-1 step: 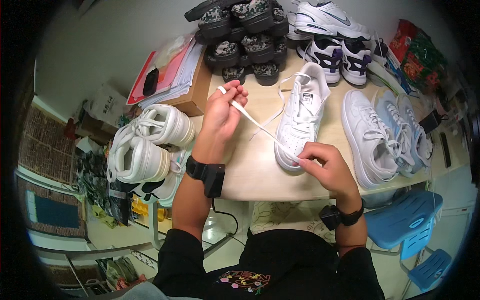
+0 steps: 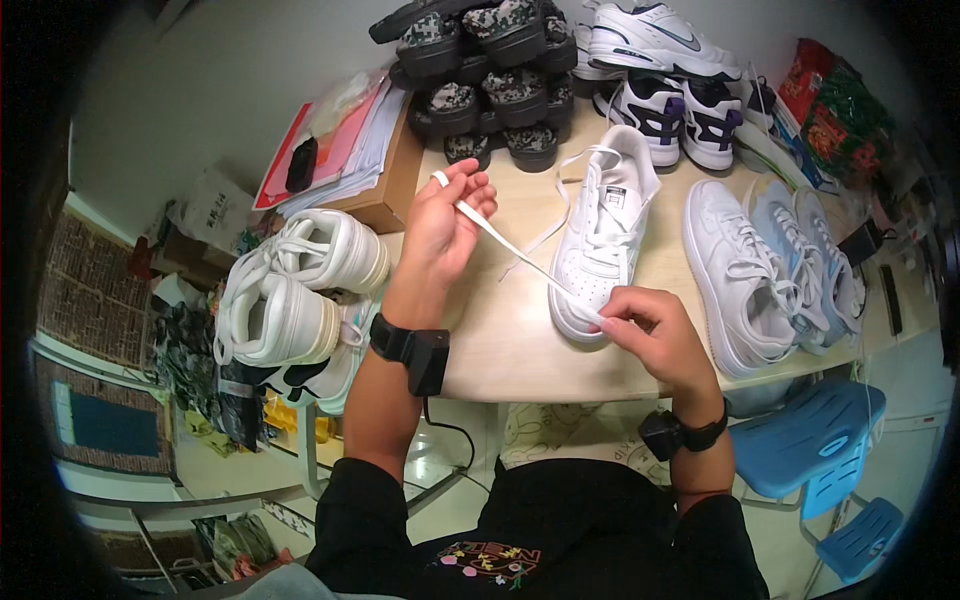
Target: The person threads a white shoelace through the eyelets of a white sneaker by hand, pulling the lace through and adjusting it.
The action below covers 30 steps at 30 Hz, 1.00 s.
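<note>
A white sneaker [image 2: 603, 235] lies on the pale wooden desk [image 2: 510, 340], toe toward the person, with a white lace [image 2: 520, 255] pulled taut from near its toe up and to the left. The left hand [image 2: 445, 225] is raised above the desk with its fingers [image 2: 470, 190] closed on the free end of the lace, whose tip pokes out above the hand. The right hand [image 2: 655, 335] rests at the toe of the sneaker, fingers curled together and pinching the lace there; the hand hides the toe's edge and exactly where the lace enters the shoe. Just right of it lie more white sneakers [image 2: 770, 270]. Behind it stand camouflage shoes [image 2: 485, 75], stacked, their far side cut off by the frame. A cardboard box [image 2: 385, 185] with papers sits at the desk's left corner. Two white shoes [image 2: 290, 290] rest beyond the desk's left edge; what they sit on is hard to make out.
</note>
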Available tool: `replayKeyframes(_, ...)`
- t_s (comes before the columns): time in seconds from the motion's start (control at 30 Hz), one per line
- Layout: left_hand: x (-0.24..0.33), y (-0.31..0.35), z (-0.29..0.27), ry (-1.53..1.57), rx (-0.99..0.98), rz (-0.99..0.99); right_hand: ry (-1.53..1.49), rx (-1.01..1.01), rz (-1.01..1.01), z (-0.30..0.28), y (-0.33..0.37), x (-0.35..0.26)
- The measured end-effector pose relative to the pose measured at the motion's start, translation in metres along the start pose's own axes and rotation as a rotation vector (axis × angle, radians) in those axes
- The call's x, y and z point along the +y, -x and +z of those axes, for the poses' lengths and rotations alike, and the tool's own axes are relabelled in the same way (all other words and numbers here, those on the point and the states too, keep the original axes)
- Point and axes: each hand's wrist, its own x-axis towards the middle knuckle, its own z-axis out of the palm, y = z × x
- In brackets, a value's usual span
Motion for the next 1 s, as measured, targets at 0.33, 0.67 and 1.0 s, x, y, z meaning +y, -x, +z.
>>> replayKeyframes(0.33,0.031,0.031,0.014,-0.238,-0.348,0.082,0.154,-0.045,-0.091,0.021,-0.005,-0.014)
replayKeyframes(0.67,0.038,0.048,0.042,-0.181,-0.388,0.093,0.05,-0.049,-0.116,0.065,-0.026,-0.019)
replayKeyframes(1.0,0.029,0.024,0.029,-0.068,-0.385,-0.106,-0.207,0.016,0.012,0.073,-0.018,-0.013)
